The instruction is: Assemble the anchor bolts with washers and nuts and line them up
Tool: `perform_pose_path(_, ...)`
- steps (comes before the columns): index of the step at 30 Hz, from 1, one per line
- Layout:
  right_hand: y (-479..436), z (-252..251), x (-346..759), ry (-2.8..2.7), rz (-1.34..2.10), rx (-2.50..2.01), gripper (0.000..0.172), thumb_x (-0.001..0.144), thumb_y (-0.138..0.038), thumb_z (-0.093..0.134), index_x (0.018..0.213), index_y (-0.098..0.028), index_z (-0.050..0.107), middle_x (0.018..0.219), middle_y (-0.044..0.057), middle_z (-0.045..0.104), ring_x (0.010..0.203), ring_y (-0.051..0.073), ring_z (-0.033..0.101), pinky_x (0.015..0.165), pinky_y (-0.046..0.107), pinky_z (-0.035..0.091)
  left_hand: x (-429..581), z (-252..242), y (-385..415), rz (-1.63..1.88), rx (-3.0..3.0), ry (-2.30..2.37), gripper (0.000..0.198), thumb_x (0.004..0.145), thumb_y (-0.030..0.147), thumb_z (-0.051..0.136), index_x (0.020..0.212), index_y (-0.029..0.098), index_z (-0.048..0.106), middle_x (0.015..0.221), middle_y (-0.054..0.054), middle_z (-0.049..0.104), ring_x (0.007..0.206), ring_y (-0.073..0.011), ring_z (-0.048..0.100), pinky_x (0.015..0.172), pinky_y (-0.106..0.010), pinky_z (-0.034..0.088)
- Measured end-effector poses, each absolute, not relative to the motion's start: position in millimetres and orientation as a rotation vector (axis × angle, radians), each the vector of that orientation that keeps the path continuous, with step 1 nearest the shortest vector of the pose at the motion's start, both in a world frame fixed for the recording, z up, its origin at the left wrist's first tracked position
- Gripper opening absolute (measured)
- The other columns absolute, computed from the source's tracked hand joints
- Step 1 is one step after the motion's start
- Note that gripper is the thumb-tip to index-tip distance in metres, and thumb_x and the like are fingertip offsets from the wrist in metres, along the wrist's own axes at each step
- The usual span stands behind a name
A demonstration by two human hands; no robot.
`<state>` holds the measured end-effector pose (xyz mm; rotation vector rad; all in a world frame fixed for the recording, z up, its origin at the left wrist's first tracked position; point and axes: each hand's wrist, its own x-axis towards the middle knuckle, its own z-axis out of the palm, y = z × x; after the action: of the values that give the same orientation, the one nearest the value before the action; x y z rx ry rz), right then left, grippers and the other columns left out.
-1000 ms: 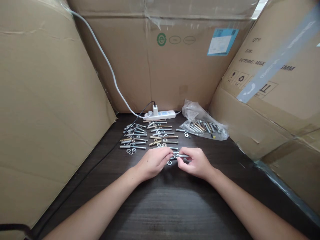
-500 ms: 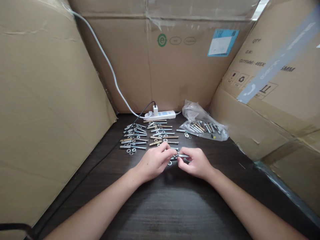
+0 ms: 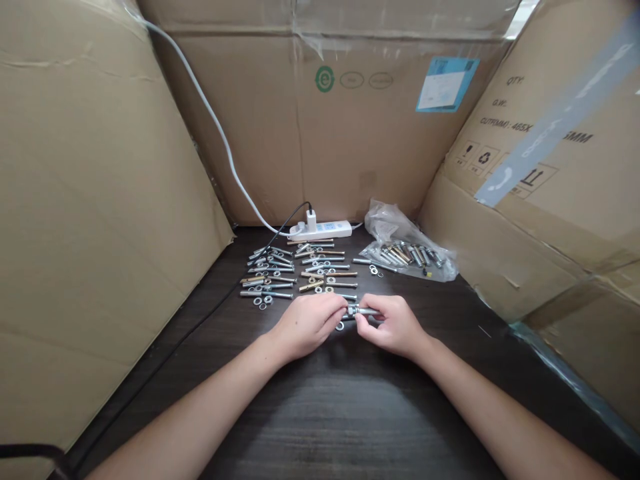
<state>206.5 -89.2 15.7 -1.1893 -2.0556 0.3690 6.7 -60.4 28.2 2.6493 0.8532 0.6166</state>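
We see a dark desk point(image 3: 320, 413) walled by a left carton point(image 3: 100, 167), a back carton point(image 3: 250, 120) with a blue label point(image 3: 445, 87) at upper right, and a right carton point(image 3: 550, 240) crossed by tape point(image 3: 550, 123). Near centre, a power strip point(image 3: 335, 231) holds a charger point(image 3: 311, 220); a white cable point(image 3: 215, 120) climbs upper left, a black cable point(image 3: 200, 325) trails lower left.

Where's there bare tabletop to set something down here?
Widest free patch: the tabletop between the left forearm and right forearm. Another lies between the left forearm and black cable. It is crowded beyond the left hand, with bolts and washers up to the power strip, and beyond the right hand, where the plastic bag lies.
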Motion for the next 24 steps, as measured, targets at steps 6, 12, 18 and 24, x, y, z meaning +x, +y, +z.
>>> perform_pose_path(6,-89.2,15.2,206.3,-2.062,0.389,-1.183,0.016,0.075,-0.025,0.055,0.061,-0.018,0.052,0.053,-0.003,0.051,0.046,0.008,0.041,0.048,0.019,0.032,5.1,26.5,-61.8,0.741,2.709,0.829,0.025,0.093,0.019,0.038,0.113,0.023,0.052,0.096,-0.003,0.055,0.079,-0.0136,0.056,0.069,-0.023,0.044)
perform_pose_path(12,-89.1,14.4,206.5,-2.068,0.38,-1.186,0.016,0.075,-0.025,0.056,0.062,-0.018,0.052,0.053,-0.004,0.05,0.045,0.008,0.041,0.048,0.02,0.032,4.3,24.1,-61.5,0.759,2.783,0.773,0.024,0.088,0.013,0.041,0.103,0.021,0.057,0.094,-0.004,0.053,0.075,-0.0126,0.054,0.065,-0.022,0.043)
perform_pose_path(18,-88.5,13.2,207.2,-2.068,0.362,-1.187,0.015,0.075,-0.025,0.055,0.061,-0.018,0.053,0.053,-0.003,0.051,0.046,0.008,0.041,0.048,0.02,0.033,6.5,27.2,-60.6,0.645,2.66,0.838,0.021,0.094,0.022,0.038,0.101,0.021,0.058,0.089,-0.003,0.061,0.079,-0.014,0.057,0.07,-0.023,0.044)
perform_pose_path(24,-87.9,12.4,207.3,-2.069,0.363,-1.194,0.016,0.075,-0.025,0.055,0.061,-0.018,0.053,0.053,-0.003,0.051,0.046,0.008,0.041,0.048,0.02,0.033,7.4,30.4,-61.1,0.58,2.647,0.873,0.023,0.096,0.025,0.035,0.096,0.02,0.058,0.088,-0.002,0.064,0.078,-0.0143,0.058,0.071,-0.024,0.043)
